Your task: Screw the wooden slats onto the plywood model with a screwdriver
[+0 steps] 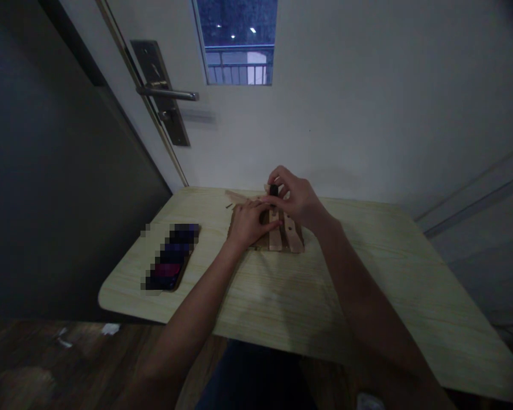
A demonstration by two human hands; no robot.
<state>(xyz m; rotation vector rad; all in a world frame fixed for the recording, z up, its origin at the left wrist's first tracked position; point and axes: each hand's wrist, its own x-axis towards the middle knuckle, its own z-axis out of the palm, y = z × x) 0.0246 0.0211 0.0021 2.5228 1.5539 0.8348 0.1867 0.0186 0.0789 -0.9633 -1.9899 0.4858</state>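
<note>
A small assembly of light wooden slats on a darker wooden base lies near the far edge of the pale wood-grain table. My left hand rests on its left side, fingers curled over the wood and pressing it down. My right hand hovers just above the far end of the slats, its fingertips pinched round a small dark piece that stands upright on a slat. Loose wooden strips lie just behind my left hand.
A phone lies flat on the table's left part. A white wall rises right behind the table. A door with a metal lever handle and a small window stands at the far left. Dark wood floor shows below.
</note>
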